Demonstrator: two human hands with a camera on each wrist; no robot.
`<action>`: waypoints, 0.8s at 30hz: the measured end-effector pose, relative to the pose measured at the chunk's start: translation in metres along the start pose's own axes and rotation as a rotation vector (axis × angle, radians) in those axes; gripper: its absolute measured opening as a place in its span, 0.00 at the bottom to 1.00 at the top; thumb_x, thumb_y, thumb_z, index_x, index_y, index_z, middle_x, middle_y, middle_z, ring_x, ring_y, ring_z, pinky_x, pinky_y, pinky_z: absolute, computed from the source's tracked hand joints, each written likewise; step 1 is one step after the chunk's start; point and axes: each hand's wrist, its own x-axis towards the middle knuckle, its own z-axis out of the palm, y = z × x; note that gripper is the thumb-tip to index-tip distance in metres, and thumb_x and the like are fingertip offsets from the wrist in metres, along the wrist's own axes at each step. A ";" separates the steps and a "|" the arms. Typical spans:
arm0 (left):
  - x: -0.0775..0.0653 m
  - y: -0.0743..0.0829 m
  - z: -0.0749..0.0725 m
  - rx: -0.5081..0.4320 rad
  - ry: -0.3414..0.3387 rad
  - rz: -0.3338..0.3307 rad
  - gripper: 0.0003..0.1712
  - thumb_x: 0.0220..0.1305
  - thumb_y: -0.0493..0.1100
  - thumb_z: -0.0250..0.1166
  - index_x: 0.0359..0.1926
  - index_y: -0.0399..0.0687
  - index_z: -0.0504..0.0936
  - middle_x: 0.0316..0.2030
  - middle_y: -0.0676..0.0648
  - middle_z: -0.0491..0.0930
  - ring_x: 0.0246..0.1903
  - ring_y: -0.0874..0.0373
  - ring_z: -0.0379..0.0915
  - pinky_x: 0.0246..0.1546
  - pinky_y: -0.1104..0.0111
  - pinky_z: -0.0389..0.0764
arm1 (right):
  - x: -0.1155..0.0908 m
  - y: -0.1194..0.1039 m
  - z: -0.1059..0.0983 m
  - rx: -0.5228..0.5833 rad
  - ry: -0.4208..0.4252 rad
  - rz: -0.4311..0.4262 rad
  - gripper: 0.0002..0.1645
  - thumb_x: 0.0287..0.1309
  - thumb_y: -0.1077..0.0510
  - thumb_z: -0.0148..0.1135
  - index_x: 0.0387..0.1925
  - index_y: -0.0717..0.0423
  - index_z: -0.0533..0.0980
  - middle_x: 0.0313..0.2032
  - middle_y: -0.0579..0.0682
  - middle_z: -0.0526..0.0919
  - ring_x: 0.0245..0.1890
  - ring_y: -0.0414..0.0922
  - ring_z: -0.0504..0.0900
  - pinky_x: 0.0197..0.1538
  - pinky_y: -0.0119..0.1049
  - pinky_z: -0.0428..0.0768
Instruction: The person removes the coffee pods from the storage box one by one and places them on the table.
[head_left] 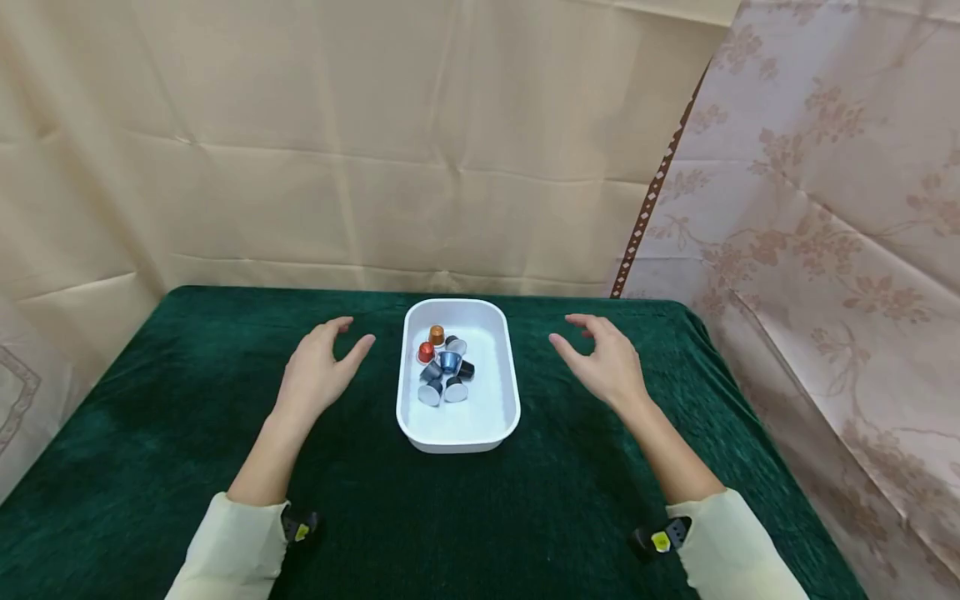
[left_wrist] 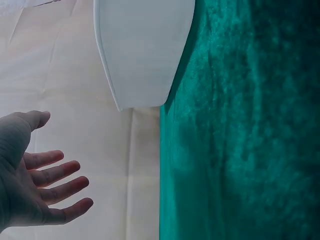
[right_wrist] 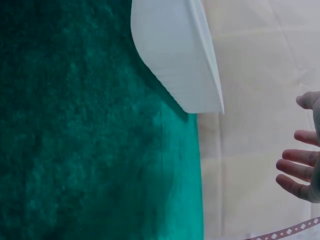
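A white rectangular tray (head_left: pixel 495 425) stands in the middle of the table, with several coffee capsules in its left half. Among them are an orange capsule (head_left: pixel 437 335), a red capsule (head_left: pixel 426 352), a blue capsule (head_left: pixel 450 361) and a black capsule (head_left: pixel 467 370); others are dark with pale lids. My left hand (head_left: pixel 318 367) hovers to the left of the tray, fingers spread and holding nothing. On the opposite side my right hand (head_left: pixel 606 362) is also raised, apart from the tray, its fingers loosely extended. Both wrist views show the tray's outer wall (left_wrist: pixel 142 55), which hides the capsules.
Dark green velvet cloth (head_left: pixel 465 525) covers the table. Behind it hangs a beige curtain (head_left: pixel 375 150), and a floral curtain (head_left: pixel 840 233) hangs along the right side. Each sleeve cuff has a small dark wrist device (head_left: pixel 300 527) beside it.
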 end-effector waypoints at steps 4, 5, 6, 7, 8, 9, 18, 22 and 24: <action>0.000 0.001 0.002 -0.011 -0.006 -0.005 0.41 0.64 0.67 0.47 0.67 0.43 0.61 0.63 0.35 0.65 0.63 0.37 0.60 0.59 0.42 0.66 | 0.000 -0.001 0.003 -0.002 0.000 -0.005 0.33 0.58 0.34 0.53 0.57 0.51 0.72 0.56 0.56 0.76 0.53 0.54 0.75 0.50 0.54 0.75; 0.001 0.001 0.003 -0.016 -0.007 -0.007 0.41 0.64 0.67 0.47 0.67 0.43 0.61 0.63 0.35 0.66 0.63 0.38 0.61 0.58 0.42 0.67 | 0.000 -0.001 0.004 -0.002 0.000 -0.006 0.33 0.58 0.34 0.53 0.57 0.51 0.72 0.56 0.56 0.76 0.53 0.54 0.75 0.50 0.53 0.75; 0.001 0.001 0.004 -0.021 -0.008 -0.007 0.42 0.64 0.68 0.47 0.67 0.43 0.61 0.63 0.35 0.66 0.63 0.38 0.61 0.58 0.42 0.67 | -0.001 -0.001 0.005 -0.001 -0.002 -0.007 0.33 0.59 0.34 0.53 0.57 0.51 0.72 0.56 0.56 0.76 0.53 0.54 0.75 0.50 0.53 0.75; 0.001 0.002 0.005 -0.027 -0.008 -0.009 0.42 0.64 0.68 0.47 0.67 0.44 0.61 0.63 0.35 0.66 0.62 0.38 0.62 0.58 0.43 0.68 | -0.001 -0.002 0.006 0.001 -0.004 -0.007 0.33 0.59 0.34 0.53 0.57 0.51 0.72 0.56 0.56 0.76 0.53 0.54 0.75 0.50 0.53 0.76; 0.001 0.002 0.006 -0.033 -0.009 -0.010 0.42 0.64 0.68 0.47 0.67 0.44 0.61 0.63 0.36 0.67 0.62 0.39 0.62 0.57 0.43 0.68 | -0.001 -0.002 0.007 0.003 -0.007 -0.009 0.33 0.59 0.34 0.53 0.57 0.51 0.72 0.56 0.56 0.76 0.53 0.54 0.75 0.50 0.53 0.76; 0.001 0.003 0.007 -0.039 -0.009 -0.011 0.42 0.64 0.68 0.47 0.67 0.44 0.61 0.62 0.36 0.67 0.62 0.39 0.63 0.57 0.43 0.69 | -0.001 -0.002 0.007 0.006 -0.011 -0.011 0.33 0.59 0.34 0.53 0.57 0.51 0.72 0.56 0.56 0.76 0.53 0.54 0.75 0.50 0.53 0.76; 0.003 0.012 0.017 -0.096 -0.037 -0.031 0.41 0.63 0.68 0.48 0.67 0.46 0.61 0.63 0.38 0.67 0.62 0.41 0.62 0.57 0.46 0.70 | -0.003 -0.007 0.012 0.026 -0.028 -0.019 0.31 0.58 0.35 0.54 0.55 0.51 0.74 0.53 0.55 0.77 0.51 0.54 0.76 0.48 0.51 0.77; 0.004 0.014 0.021 -0.107 -0.038 -0.042 0.41 0.63 0.68 0.49 0.67 0.47 0.61 0.62 0.38 0.67 0.62 0.41 0.63 0.56 0.46 0.71 | -0.003 -0.007 0.015 0.025 -0.031 -0.010 0.31 0.58 0.35 0.54 0.55 0.50 0.74 0.53 0.55 0.78 0.51 0.53 0.76 0.48 0.50 0.77; 0.003 0.014 0.022 -0.109 -0.039 -0.047 0.41 0.63 0.68 0.50 0.67 0.47 0.62 0.62 0.38 0.68 0.62 0.42 0.63 0.54 0.47 0.72 | -0.003 -0.007 0.017 0.023 -0.031 -0.007 0.31 0.58 0.36 0.54 0.54 0.50 0.74 0.53 0.55 0.78 0.51 0.53 0.76 0.48 0.50 0.77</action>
